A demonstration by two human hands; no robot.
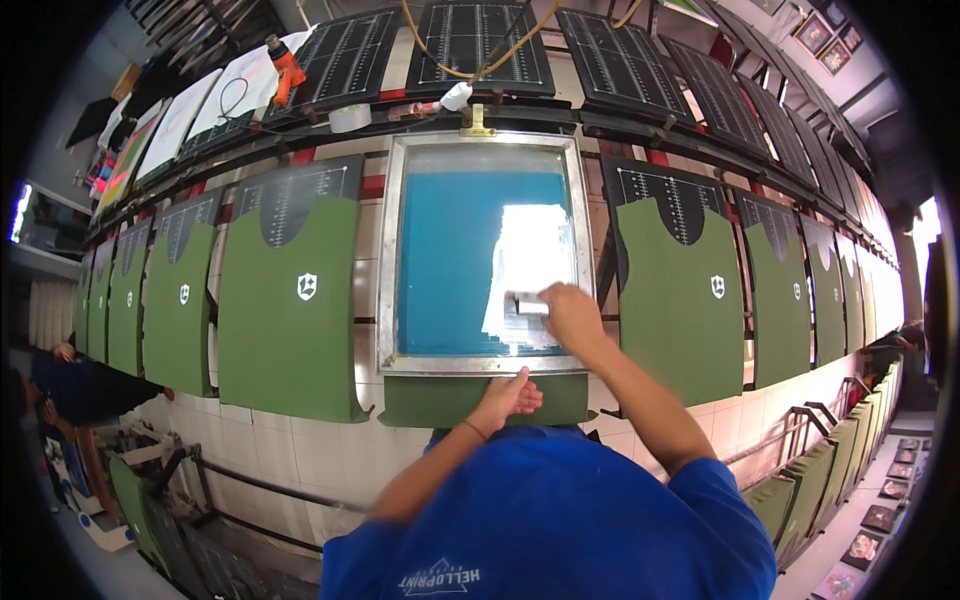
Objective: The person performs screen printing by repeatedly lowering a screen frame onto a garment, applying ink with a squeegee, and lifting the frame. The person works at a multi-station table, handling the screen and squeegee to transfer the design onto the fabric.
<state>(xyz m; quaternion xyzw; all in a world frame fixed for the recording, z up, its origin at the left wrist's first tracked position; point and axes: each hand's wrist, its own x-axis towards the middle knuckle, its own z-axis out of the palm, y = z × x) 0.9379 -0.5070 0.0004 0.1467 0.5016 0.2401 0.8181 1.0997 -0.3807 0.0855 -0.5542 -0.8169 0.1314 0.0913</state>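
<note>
In front of me lies a screen-printing frame with a pale metal rim and blue mesh. My right hand is closed around a small squeegee with a silvery face, held against the mesh at its right part. A bright white patch with a ragged left edge covers that side; how much is ink and how much glare I cannot tell. At the near rim is my left hand, its thumb touching the frame and its fingers loosely stretched to the right. A green shirt shows below the frame.
Green shirts on boards stand to the left and right of the frame. A yellow hinge clamp holds its far edge. Beyond are black boards, a tape roll, an orange heat gun and a hanging cable.
</note>
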